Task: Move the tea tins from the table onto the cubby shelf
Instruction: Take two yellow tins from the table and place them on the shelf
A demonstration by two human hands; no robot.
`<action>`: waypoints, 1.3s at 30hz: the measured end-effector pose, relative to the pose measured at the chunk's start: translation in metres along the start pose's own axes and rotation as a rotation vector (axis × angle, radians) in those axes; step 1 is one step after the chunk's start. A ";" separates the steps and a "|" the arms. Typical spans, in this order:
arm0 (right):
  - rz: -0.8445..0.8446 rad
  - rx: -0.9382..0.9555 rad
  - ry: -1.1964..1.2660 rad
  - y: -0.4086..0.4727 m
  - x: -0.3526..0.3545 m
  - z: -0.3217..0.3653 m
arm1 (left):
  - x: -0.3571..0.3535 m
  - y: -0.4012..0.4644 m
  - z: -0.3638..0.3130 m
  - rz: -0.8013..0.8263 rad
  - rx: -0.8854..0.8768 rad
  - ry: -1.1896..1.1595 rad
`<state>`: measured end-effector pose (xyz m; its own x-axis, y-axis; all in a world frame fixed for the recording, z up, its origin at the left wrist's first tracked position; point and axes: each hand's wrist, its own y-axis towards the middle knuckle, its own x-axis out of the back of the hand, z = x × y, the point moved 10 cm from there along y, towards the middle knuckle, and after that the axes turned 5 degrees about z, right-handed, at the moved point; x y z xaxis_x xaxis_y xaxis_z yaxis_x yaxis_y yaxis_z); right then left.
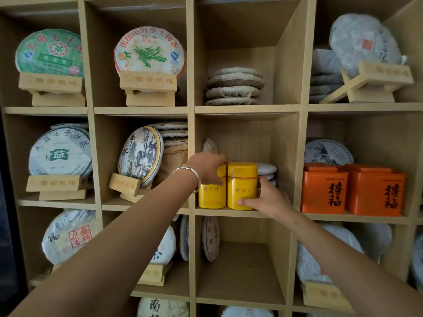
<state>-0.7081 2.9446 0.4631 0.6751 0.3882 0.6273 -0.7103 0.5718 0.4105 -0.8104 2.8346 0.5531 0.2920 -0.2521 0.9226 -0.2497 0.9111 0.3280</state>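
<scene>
- My left hand (207, 167) wraps over the top of the left yellow metal tea tin with a rounded lid (211, 191), fingers curled round the lid.
- My right hand (266, 197) holds the right yellow metal tea tin (242, 185) low down, thumb on the front and fingers round the far side.
- Both tins stand upright, touching side by side, at the front of the middle cubby of the pale wooden cubby shelf (247, 212).
- They sit close to the front edge, so I think they need a push further in.
- If I push too hard, the right tin could bump the small stack of round paper-wrapped tea cakes (266, 171) just behind it and knock them over.
- A flat tea cake leaning upright at the back left (209, 146) could tip if the left tin hits it.
- If I let go too fast, a tin could wobble and fall off the edge.
- My silver bangle (191, 177) is near the wooden wall between cubbies and might catch on it when I pull my arm out.
- Two orange square tins (324, 191) sit in the next cubby on the right, well out of the way.
</scene>
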 end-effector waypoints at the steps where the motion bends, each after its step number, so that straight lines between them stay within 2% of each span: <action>1: -0.004 0.001 0.002 0.000 0.000 0.000 | 0.000 0.000 0.000 0.002 0.000 -0.001; 18: 0.045 0.005 0.052 0.000 -0.005 -0.003 | -0.002 0.003 0.002 0.014 0.025 0.013; 26: 0.058 -0.043 0.059 -0.006 0.000 -0.007 | 0.006 -0.001 0.002 -0.021 0.008 -0.069; 30: -0.008 -0.011 0.047 -0.019 0.008 0.001 | 0.020 -0.023 -0.003 -0.154 -0.010 -0.128; 35: -0.316 0.235 -0.302 -0.079 0.015 0.023 | -0.009 -0.109 -0.016 -0.527 -0.083 -0.240; 37: -0.343 0.299 -0.410 -0.098 0.001 0.028 | -0.046 -0.130 -0.021 -0.521 -0.047 -0.246; 39: -0.295 0.307 -0.492 -0.105 -0.018 0.029 | -0.088 -0.134 -0.031 -0.379 -0.029 -0.204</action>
<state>-0.6512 2.8565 0.4275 0.7318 -0.1713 0.6596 -0.5832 0.3433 0.7362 -0.7739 2.7447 0.4215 0.1688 -0.6275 0.7601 -0.1328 0.7497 0.6483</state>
